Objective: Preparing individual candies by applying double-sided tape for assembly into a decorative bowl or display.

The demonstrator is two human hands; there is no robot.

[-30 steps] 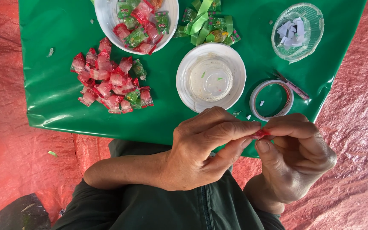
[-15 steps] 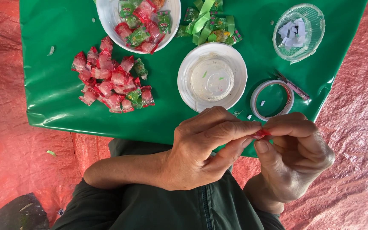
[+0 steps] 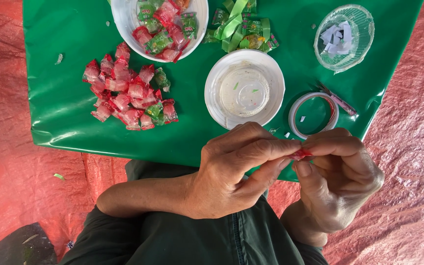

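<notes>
My left hand (image 3: 231, 172) and right hand (image 3: 337, 181) pinch tight on one small red wrapped candy (image 3: 300, 155), probably twisting it.

Green sheet (image 3: 65, 113), red tarp (image 3: 20, 186), red and green candies (image 3: 128, 93), white bowl (image 3: 126, 19), red wrapper (image 3: 300, 154)

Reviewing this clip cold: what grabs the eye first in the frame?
Both hands meet low in the frame, the left hand and right hand pinching one small red wrapped candy between their fingertips. Above them on the green sheet lies a heap of red wrapped candies, with a white bowl of more candies at the top edge.
</notes>
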